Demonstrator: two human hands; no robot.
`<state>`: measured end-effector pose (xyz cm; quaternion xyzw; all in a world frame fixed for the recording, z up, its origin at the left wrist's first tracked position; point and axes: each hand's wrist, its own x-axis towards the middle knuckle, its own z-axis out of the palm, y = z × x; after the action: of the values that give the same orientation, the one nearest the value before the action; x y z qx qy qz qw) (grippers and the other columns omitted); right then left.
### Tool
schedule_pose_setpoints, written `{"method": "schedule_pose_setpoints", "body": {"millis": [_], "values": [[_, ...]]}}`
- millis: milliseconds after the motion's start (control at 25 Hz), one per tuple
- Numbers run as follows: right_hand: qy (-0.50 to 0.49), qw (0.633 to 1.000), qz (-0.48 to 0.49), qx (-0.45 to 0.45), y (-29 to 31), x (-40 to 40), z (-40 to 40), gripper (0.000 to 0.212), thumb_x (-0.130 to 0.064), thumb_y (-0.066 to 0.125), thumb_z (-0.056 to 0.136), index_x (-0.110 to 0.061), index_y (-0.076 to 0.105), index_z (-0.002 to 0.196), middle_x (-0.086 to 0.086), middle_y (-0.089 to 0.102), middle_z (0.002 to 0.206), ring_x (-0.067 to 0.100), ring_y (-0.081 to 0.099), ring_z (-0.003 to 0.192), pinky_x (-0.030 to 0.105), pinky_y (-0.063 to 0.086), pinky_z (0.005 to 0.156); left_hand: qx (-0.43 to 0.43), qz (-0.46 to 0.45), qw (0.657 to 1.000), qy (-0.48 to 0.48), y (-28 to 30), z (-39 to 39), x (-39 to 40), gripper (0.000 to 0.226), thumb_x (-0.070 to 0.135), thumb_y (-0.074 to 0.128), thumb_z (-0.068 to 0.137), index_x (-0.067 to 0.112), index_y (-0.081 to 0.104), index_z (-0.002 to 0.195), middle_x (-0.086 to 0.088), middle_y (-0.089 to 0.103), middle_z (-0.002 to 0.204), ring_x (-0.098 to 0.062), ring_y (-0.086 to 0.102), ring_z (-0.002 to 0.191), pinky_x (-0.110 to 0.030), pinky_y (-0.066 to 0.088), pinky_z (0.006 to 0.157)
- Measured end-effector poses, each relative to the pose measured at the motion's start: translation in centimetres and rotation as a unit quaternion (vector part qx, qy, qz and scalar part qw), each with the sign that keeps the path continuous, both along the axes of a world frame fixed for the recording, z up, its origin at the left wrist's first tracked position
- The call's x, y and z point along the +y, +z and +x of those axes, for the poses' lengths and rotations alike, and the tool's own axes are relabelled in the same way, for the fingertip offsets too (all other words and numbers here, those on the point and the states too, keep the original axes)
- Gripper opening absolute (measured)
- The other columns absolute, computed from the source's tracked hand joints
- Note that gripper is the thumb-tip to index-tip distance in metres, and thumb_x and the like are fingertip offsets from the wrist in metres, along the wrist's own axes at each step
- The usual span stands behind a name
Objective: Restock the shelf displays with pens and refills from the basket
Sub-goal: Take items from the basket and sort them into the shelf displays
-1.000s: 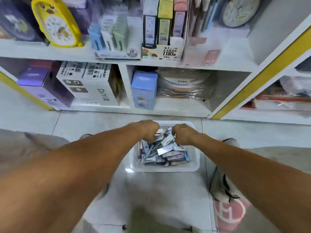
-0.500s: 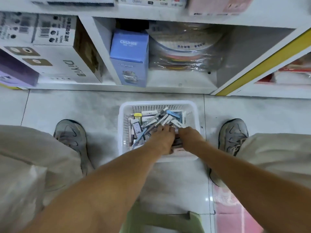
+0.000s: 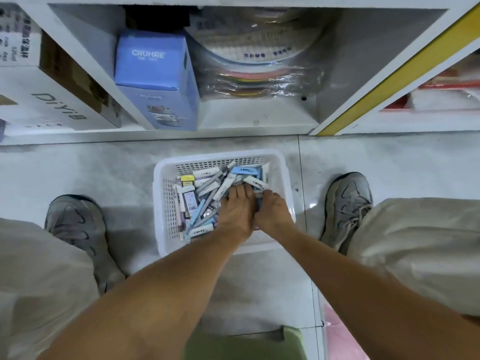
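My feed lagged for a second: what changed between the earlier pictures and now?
The view tipped down from the upper shelves to the floor. Both hands, left hand and right hand, stayed in the white basket, shifting from its far end toward the middle-right of the pen packs; whether either has gripped one is unclear. The basket stayed put.

My bare hands rest in a white perforated plastic basket (image 3: pixel 166 203) full of small glossy cardboard refill boxes (image 3: pixel 189 201). Under it lies a pale glossy tiled floor (image 3: pixel 104 167), scuffed grey. On the matt white painted shelf (image 3: pixel 259 120) sit a smooth blue cardboard box (image 3: pixel 153 63) and crinkled clear plastic wrap (image 3: pixel 262 74). My grey mesh sneakers (image 3: pixel 346 203) and beige cloth trousers (image 3: pixel 420 245) look matt.
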<state>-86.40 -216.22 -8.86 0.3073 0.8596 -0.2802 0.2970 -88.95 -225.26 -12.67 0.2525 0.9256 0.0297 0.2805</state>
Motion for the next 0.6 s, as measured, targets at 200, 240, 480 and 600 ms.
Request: {"method": "schedule_pose_setpoints", "body": {"millis": [200,240,480,600], "values": [[0.066,0.996,0.013,0.051,-1.1,-0.6,0.9,0.075,0.004,0.058,0.087,-0.006,0.022,0.152,0.019,0.049,0.131,0.035,0.054,0.118,0.037,0.045,0.098,-0.025,0.004,1.000,-0.001,0.1,-1.9,-1.7,0.077,0.030,0.076,0.073,0.010,0.032,0.132,-0.018,0.048,0.128,-0.034,0.049,0.117,-0.044,0.048,0.097],[0.050,0.996,0.005,0.072,-1.1,-0.5,0.8,0.075,0.007,0.055,0.085,-0.008,0.025,0.152,0.018,0.051,0.128,0.035,0.056,0.116,0.038,0.046,0.096,-0.029,0.020,0.999,-0.002,0.1,-2.0,-2.0,0.080,0.025,0.079,0.071,0.012,0.030,0.133,-0.018,0.051,0.126,-0.034,0.053,0.114,-0.043,0.050,0.094],[-0.059,0.988,-0.013,0.139,-1.3,-0.9,0.6,0.063,0.020,0.053,0.077,-0.004,0.038,0.134,0.016,0.060,0.114,0.033,0.061,0.103,0.036,0.054,0.083,-0.155,0.040,0.984,0.080,0.5,-3.4,-3.5,0.104,0.005,0.084,0.060,0.015,0.024,0.144,-0.012,0.064,0.108,-0.032,0.064,0.100,-0.034,0.050,0.068],[-0.107,0.986,-0.038,0.121,-1.4,-0.7,0.7,0.050,0.016,0.050,0.083,-0.011,0.042,0.124,0.005,0.063,0.097,0.021,0.060,0.080,0.021,0.047,0.057,-0.195,0.041,0.977,0.080,0.6,-4.2,-3.4,0.091,0.008,0.083,0.061,0.016,0.034,0.137,-0.007,0.063,0.107,-0.026,0.061,0.097,-0.029,0.045,0.067]]}}
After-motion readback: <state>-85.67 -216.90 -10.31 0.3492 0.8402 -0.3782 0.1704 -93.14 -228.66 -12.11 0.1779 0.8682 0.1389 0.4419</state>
